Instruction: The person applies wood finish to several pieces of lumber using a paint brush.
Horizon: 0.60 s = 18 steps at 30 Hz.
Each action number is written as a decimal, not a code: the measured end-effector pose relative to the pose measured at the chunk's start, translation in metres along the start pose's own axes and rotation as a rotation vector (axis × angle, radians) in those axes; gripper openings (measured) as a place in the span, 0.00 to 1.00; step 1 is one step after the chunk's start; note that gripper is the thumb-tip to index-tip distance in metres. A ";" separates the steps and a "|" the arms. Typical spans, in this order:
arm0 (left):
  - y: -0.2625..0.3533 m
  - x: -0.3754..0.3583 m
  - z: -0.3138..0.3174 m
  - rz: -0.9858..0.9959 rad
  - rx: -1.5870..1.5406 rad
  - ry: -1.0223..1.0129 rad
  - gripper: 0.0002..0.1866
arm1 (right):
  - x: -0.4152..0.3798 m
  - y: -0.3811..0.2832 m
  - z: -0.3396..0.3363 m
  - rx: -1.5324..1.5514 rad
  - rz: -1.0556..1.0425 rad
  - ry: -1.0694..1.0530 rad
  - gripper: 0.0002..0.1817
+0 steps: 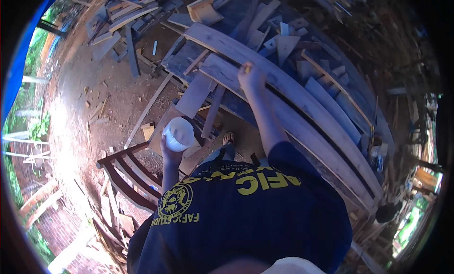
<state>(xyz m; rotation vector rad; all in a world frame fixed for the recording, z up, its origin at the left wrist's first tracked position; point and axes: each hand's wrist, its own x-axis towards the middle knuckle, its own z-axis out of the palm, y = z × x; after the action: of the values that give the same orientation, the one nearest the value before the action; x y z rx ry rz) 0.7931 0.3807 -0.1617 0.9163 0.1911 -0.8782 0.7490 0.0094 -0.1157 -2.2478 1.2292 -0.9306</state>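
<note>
Now, the right hand [251, 79] is over the boards, close to the dark gap [321, 131] between the far plank [302, 95] and the near plank [222, 70]. Its fingers are curled together and seem to pinch a small yellow thing [248, 69]; whether they also touch the wood, I cannot tell. Both planks have their long axis running from ahead and left of these fingers back toward the person's right side, so the longer part lies to the right of the fingers, and the right hand is the nearer one. The left hand [171, 153] holds a white bowl [178, 134], open side up, with its fingers bent around the side, partly hidden. The bowl lies behind and left of the right fingers, well apart from them, and a dark slatted frame [124, 153] is to the left of the left fingers.
</note>
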 end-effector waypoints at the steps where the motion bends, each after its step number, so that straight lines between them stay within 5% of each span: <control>1: 0.000 -0.006 0.000 -0.004 -0.011 0.041 0.38 | 0.010 -0.012 0.025 -0.004 -0.007 -0.064 0.06; 3: 0.001 -0.014 -0.002 -0.001 -0.029 0.092 0.39 | 0.028 -0.024 0.067 -0.004 -0.023 -0.138 0.08; 5: -0.004 -0.019 -0.008 0.011 -0.067 0.106 0.39 | 0.037 -0.032 0.091 0.513 0.033 -0.097 0.06; 6: -0.006 -0.021 -0.011 0.012 -0.074 0.118 0.39 | 0.034 -0.030 0.098 0.513 0.031 -0.111 0.06; 8: -0.012 -0.023 -0.019 -0.002 -0.113 0.152 0.40 | 0.030 -0.032 0.096 0.941 0.293 -0.203 0.06; 10: -0.016 -0.025 -0.021 -0.012 -0.106 0.159 0.40 | 0.012 -0.012 0.080 0.971 0.373 -0.356 0.08; 15: -0.026 -0.003 -0.023 -0.084 -0.121 0.082 0.41 | -0.068 0.091 -0.017 1.048 0.521 -0.247 0.09; 17: -0.028 0.012 -0.021 -0.079 -0.157 -0.042 0.33 | -0.113 0.165 -0.072 1.062 0.581 -0.119 0.09; 18: -0.028 0.018 -0.015 -0.090 -0.154 -0.047 0.33 | -0.132 0.198 -0.107 0.874 0.607 -0.036 0.08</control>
<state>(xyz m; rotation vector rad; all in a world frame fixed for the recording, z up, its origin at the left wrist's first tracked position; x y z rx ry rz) 0.7874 0.3732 -0.1966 0.7470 0.2574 -0.9544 0.5070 0.0132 -0.2131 -1.1215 1.0840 -0.9162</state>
